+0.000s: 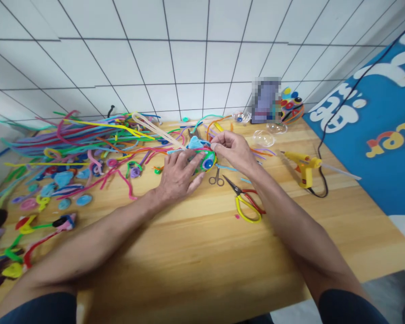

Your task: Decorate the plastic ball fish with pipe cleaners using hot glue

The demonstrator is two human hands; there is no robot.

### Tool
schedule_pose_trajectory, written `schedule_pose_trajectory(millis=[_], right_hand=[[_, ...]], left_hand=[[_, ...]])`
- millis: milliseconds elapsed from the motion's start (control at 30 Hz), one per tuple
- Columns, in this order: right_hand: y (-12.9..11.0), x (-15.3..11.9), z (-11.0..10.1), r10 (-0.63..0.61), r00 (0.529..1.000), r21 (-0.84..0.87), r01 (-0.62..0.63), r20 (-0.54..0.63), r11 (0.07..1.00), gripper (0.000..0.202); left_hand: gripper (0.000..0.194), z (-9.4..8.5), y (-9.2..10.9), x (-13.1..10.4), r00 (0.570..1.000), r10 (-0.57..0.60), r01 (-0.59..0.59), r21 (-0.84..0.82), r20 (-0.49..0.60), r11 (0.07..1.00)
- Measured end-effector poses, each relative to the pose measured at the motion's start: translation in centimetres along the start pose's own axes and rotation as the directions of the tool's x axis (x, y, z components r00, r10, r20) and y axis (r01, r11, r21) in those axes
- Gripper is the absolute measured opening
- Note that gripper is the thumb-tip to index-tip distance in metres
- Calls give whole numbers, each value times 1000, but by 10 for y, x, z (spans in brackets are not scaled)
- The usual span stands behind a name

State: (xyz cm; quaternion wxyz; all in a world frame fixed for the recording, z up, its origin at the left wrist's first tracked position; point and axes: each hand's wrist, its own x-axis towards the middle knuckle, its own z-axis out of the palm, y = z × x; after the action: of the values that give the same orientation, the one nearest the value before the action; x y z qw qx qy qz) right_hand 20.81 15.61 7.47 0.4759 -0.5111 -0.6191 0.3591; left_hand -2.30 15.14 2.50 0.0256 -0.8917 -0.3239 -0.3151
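Observation:
A rounded pipe-cleaner figure [212, 155] with a green edge and a round blue eye lies at the back middle of the table. My left hand [178, 173] lies over its left part, fingers stretched and spread, thumb apart; it covers much of the figure. At the figure's upper right edge, my right hand [234, 150] is closed in a pinch of thumb and forefinger. Whatever is in that pinch is too small to make out. A light-blue ridged piece [195, 142] sits just behind the figure. Small scissors [216, 178] lie just in front of it.
Yellow-and-red-handled scissors [246, 204] lie beside my right forearm. A yellow glue gun [303, 166] with a black cord stands at right. Loose pipe cleaners [70, 137] and finished shapes spread over the left side. Clear plastic domes [263, 138] and a blurred upright screen [266, 101] are by the wall.

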Motion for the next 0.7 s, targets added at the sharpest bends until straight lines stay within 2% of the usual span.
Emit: schedule_pose_trajectory(millis=[133,300,500,600,700], right_hand=[[3,2,-3,-5,1000,7,5,-19,1000,12],[5,2,0,6,1000,8,-6,29,1000,11],[1,1,-9,9,997,-8,-10,-71,1000,10],[-1,-13,-18,54,991,-19,-57,-126,998,11],[0,-48,-35,107,984,-100,-122,-144,988,15]], left_hand=[[54,1,-1,-1,1000,-13,12,-8,-10,1000],[53,2,-1,-1,1000,-14,14,4,-22,1000],[55,6,-3,0,998,32,-31,23,-49,999],[54,9,-5,0,998,28,-28,16,-55,999],[52,12,-7,-1,998,3,-4,-9,-63,1000]])
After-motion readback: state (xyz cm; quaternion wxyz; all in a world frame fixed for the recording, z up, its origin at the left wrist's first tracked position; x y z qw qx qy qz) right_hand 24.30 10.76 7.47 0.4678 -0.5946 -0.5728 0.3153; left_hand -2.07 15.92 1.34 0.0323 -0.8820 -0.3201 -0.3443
